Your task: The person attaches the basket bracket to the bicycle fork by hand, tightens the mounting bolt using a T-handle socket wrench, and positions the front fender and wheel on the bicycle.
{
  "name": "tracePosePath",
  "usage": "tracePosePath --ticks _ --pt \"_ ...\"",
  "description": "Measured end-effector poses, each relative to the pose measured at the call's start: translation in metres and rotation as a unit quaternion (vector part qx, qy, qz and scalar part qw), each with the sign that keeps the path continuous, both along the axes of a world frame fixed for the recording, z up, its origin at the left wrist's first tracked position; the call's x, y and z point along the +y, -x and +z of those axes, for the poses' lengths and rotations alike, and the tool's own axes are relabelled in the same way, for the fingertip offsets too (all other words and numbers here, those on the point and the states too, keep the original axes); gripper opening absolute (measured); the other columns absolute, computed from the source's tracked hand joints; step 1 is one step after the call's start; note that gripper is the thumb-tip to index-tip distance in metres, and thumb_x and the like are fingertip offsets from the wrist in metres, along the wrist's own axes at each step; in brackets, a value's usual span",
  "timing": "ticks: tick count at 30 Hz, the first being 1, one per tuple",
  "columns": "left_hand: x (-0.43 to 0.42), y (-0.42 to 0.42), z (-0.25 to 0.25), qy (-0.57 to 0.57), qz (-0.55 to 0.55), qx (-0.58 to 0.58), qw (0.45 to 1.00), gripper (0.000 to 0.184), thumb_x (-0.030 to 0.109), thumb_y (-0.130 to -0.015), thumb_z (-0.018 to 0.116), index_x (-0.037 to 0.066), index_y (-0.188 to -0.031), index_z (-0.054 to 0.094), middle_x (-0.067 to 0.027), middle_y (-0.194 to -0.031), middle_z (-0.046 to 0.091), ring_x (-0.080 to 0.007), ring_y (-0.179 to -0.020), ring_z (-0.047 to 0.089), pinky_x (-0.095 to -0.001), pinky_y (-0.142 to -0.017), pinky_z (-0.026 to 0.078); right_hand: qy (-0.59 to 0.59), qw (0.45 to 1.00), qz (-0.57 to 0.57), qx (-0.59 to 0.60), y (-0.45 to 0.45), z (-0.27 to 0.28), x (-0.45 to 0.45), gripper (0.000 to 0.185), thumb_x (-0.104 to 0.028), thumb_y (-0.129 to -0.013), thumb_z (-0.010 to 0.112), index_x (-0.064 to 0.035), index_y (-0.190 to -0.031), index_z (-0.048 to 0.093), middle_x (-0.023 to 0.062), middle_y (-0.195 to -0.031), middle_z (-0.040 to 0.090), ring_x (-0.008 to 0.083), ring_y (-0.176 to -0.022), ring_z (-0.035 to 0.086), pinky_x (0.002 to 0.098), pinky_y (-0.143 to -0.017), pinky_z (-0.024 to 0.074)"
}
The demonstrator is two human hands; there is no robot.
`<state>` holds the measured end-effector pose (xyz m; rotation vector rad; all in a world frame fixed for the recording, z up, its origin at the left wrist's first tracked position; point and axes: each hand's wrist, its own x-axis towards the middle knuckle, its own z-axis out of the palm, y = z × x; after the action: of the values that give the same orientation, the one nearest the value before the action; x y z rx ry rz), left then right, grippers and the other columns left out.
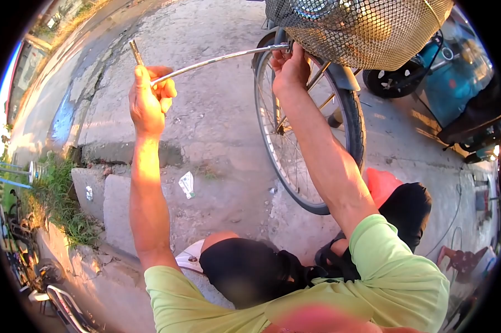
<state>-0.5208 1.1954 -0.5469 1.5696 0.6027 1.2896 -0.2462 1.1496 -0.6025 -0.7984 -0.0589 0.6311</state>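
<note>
A long, slightly bent metal rod (pixel 217 59) runs from my left hand (pixel 149 100) to the fork area of a bicycle, just below its wire basket (pixel 361 28). My left hand is closed round the rod's near end, and a short metal piece (pixel 135 53) sticks up above the fingers. At the rod's far end my right hand (pixel 291 71) pinches it beside the bicycle's frame; the exact contact is partly hidden by the fingers. Under my right forearm stands the spoked wheel (pixel 357 119) with its black tyre.
A blue vehicle (pixel 456 77) with a black wheel (pixel 392 80) stands at the right. Crumpled litter (pixel 187 185) lies on the concrete ground (pixel 228 139). Grass (pixel 67 200) grows along a broken kerb at the left, with more bicycle parts (pixel 50 272) below it.
</note>
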Motion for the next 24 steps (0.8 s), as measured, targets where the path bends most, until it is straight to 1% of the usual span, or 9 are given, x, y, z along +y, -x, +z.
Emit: tracePosePath --ticks 2,3,6,11,15,18,21,24 --pt "0.008 0.000 -0.004 0.029 -0.007 -0.023 0.999 0.060 0.052 -0.104 0.039 -0.002 -0.097 0.062 -0.0051 -0.063 0.056 -0.0069 -0.047 0.041 -0.0212 -0.044 0.031 0.003 1.000 -0.006 -0.016 0.000 0.001 -0.002 0.035 -0.039 -0.094 0.064 -0.0116 -0.114 0.055 0.0020 -0.095 0.066 0.0127 -0.073 0.066 0.0249 -0.063 0.0509" --pt "0.007 -0.003 -0.002 0.023 0.031 -0.019 0.999 0.062 0.055 -0.103 0.040 -0.003 -0.095 0.063 -0.0045 -0.062 0.054 -0.0073 -0.046 0.040 -0.0218 -0.043 0.029 -0.006 1.000 -0.011 -0.028 -0.001 -0.001 -0.001 0.035 -0.038 -0.095 0.064 -0.0107 -0.115 0.055 0.0031 -0.095 0.066 0.0137 -0.075 0.067 0.0256 -0.064 0.0516" --pt "0.002 -0.006 0.012 0.042 0.045 -0.008 0.998 0.064 0.055 -0.102 0.040 -0.004 -0.095 0.062 -0.0032 -0.059 0.051 -0.0076 -0.045 0.039 -0.0225 -0.042 0.028 -0.027 0.998 -0.025 -0.052 -0.003 -0.002 0.000 0.035 -0.034 -0.095 0.064 -0.0083 -0.116 0.054 0.0063 -0.098 0.066 0.0166 -0.081 0.068 0.0277 -0.067 0.0536" --pt "-0.002 -0.006 0.024 0.063 0.038 0.006 0.997 0.065 0.056 -0.102 0.042 -0.006 -0.094 0.061 -0.0006 -0.055 0.043 -0.0074 -0.044 0.033 -0.0238 -0.041 0.023 -0.046 0.997 -0.037 -0.051 -0.003 0.004 0.000 0.036 -0.029 -0.095 0.063 -0.0051 -0.120 0.052 0.0102 -0.104 0.064 0.0200 -0.090 0.067 0.0319 -0.071 0.0572" --pt "-0.003 -0.006 0.030 0.092 0.024 0.006 0.995 0.064 0.055 -0.102 0.043 -0.006 -0.093 0.061 0.0008 -0.053 0.039 -0.0070 -0.042 0.027 -0.0247 -0.040 0.020 -0.070 0.996 -0.017 -0.056 -0.004 0.007 -0.002 0.038 -0.025 -0.096 0.062 -0.0031 -0.124 0.048 0.0124 -0.109 0.061 0.0224 -0.092 0.067 0.0341 -0.074 0.0608" --pt "-0.003 -0.009 0.040 0.159 0.036 0.009 0.987 0.062 0.054 -0.101 0.043 -0.005 -0.092 0.061 0.0015 -0.053 0.037 -0.0069 -0.041 0.023 -0.0252 -0.039 0.019 -0.081 0.995 -0.009 -0.051 -0.007 0.006 0.001 0.040 -0.024 -0.097 0.062 -0.0027 -0.127 0.046 0.0135 -0.110 0.059 0.0240 -0.093 0.066 0.0350 -0.075 0.0623" --pt "0.001 -0.012 0.051 0.230 0.048 0.023 0.972 0.060 0.055 -0.100 0.045 -0.003 -0.093 0.061 0.0010 -0.053 0.038 -0.0074 -0.039 0.022 -0.0261 -0.038 0.019 -0.091 0.994 -0.021 -0.054 -0.007 0.005 0.004 0.041 -0.024 -0.097 0.062 -0.0034 -0.129 0.046 0.0140 -0.109 0.059 0.0246 -0.093 0.066 0.0354 -0.074 0.0626" --pt "0.016 -0.009 0.055 0.290 0.011 0.029 0.957 0.058 0.056 -0.100 0.046 0.000 -0.095 0.060 0.0003 -0.054 0.040 -0.0082 -0.038 0.023 -0.0267 -0.038 0.021 -0.096 0.993 -0.030 -0.058 -0.007 0.001 0.006 0.041 -0.023 -0.096 0.062 -0.0044 -0.129 0.046 0.0139 -0.109 0.059 0.0243 -0.092 0.067 0.0357 -0.074 0.0623"
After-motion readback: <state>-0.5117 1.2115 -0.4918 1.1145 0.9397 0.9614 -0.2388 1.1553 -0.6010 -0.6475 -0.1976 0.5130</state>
